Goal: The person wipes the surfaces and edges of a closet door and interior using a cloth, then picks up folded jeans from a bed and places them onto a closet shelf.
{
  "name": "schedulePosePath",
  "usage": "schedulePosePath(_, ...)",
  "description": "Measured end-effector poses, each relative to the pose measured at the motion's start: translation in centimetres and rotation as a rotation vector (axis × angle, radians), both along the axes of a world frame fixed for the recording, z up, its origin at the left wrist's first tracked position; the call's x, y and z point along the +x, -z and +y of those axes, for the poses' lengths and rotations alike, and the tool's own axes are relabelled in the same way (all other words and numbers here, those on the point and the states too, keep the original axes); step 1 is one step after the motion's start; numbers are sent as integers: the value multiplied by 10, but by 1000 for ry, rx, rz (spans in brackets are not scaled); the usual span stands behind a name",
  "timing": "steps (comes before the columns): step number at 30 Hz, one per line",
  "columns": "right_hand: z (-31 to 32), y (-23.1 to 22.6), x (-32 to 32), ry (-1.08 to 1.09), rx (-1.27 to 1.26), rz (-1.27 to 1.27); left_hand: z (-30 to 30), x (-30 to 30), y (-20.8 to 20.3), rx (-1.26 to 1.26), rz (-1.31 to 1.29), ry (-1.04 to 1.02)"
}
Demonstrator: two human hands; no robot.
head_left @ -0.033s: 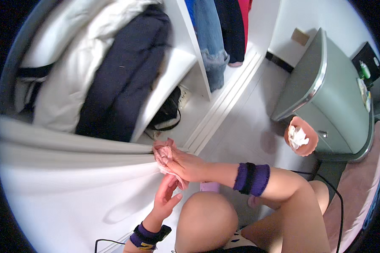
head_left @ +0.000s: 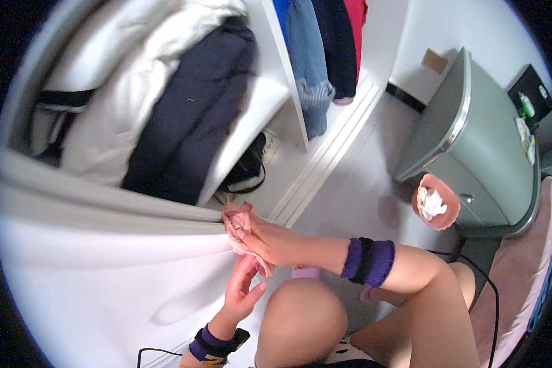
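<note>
A crumpled pink cloth (head_left: 238, 226) is in my right hand (head_left: 272, 240), whose fingers are closed round it. The hand presses the cloth against the edge of a white wardrobe door panel (head_left: 122, 264). My left hand (head_left: 243, 293) is just below, its thumb apart from its fingers. Its fingertips reach the cloth's hanging lower end; whether they touch it is hard to tell. Both forearms wear purple and black bands.
Beyond the panel, the wardrobe holds white and dark padded coats (head_left: 184, 116), jeans (head_left: 313, 80) and a black bag (head_left: 245, 168). At right stand a grey-green cabinet (head_left: 472, 147) and a pink bin (head_left: 449, 208) containing white tissue. My bare knee (head_left: 300, 319) is close below my hands.
The wardrobe and its clothes appear slightly lower and further right in the picture. Both hands and the cloth keep nearly the same places and grip.
</note>
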State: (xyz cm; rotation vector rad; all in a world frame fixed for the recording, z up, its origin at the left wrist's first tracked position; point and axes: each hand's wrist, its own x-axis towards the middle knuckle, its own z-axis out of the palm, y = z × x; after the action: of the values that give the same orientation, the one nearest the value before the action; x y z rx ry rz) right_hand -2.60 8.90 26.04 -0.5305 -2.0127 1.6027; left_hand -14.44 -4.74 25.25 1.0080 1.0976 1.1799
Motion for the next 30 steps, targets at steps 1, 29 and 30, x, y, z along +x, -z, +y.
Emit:
schedulePosePath(1,-2,-21,0,1,-32,-35,-4,2,-9,59,167,-37)
schedulePosePath(29,-48,-198,-44,460,730,312,-28,4,-162,834,1158,-493)
schedulePosePath(30,-44,-221,-46,483,784,346,-21,3,-177,898,1173,-554)
